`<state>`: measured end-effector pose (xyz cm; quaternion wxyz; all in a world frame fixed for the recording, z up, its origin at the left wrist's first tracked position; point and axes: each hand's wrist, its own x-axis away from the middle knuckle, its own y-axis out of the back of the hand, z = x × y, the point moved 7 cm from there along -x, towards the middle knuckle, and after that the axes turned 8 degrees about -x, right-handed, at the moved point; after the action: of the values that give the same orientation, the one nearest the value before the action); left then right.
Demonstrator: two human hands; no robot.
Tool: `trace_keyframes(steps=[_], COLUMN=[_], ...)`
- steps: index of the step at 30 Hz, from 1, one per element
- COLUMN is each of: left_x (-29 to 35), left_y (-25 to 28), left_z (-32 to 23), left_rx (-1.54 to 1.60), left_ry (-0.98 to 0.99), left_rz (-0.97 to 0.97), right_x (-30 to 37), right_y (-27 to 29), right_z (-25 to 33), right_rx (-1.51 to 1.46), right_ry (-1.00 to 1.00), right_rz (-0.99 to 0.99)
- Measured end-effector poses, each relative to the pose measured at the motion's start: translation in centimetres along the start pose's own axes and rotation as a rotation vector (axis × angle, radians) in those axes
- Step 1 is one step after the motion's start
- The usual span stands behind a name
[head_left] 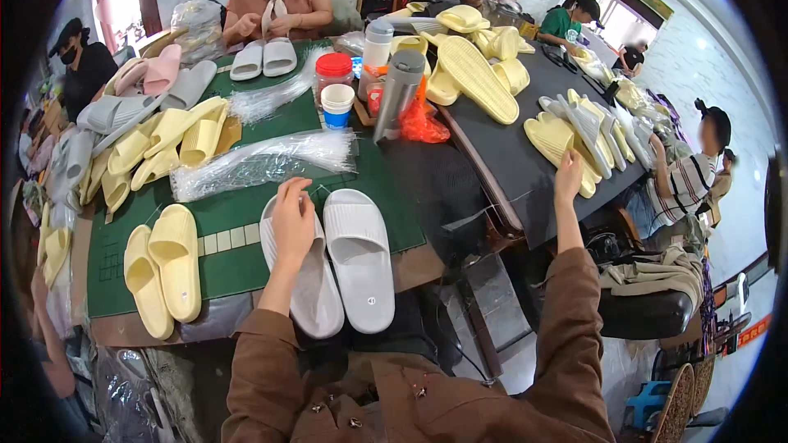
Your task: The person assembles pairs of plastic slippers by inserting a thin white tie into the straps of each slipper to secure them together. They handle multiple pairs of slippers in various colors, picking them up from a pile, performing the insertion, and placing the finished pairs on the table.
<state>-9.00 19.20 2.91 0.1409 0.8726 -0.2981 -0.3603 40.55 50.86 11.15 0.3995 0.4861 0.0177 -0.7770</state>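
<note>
Two grey slippers (pixel 361 267) lie side by side at the table's near edge, toes pointing away from me. My left hand (pixel 294 221) is over the strap of the left one, its fingers curled together; what they hold, if anything, cannot be made out. A thin clear strip shows between the slippers' toes. Out to the right, my right hand (pixel 568 176) has its fingers closed on the edge of a yellow slipper (pixel 552 135), part of a yellow and grey group on the dark table. A yellow pair (pixel 174 262) rests left of the grey slippers.
Bundles of clear plastic ties (pixel 267 166) lie across the green mat (pixel 230 275). Behind them stand a paper cup (pixel 336 107), a red-lidded jar (pixel 333 74) and a steel flask (pixel 401 94). Slipper piles (pixel 472 70) cover both tables' far parts. Several people work around.
</note>
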Motion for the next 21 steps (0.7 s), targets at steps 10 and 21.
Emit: trace_keyframes(steps=[10,21], left_x=[0.5,0.0], left_y=[1.0,5.7], left_z=[0.2,-5.7], left_rx=[-0.053,-0.094], left_ry=[-0.010,-0.295], left_rz=[0.004,-0.180], right_x=[1.3,10.9], right_y=[-0.8,7.5], right_z=[4.9,15.5], right_rx=[0.138,-0.198], right_ry=[-0.054,-0.051], right_rz=[0.532,0.869])
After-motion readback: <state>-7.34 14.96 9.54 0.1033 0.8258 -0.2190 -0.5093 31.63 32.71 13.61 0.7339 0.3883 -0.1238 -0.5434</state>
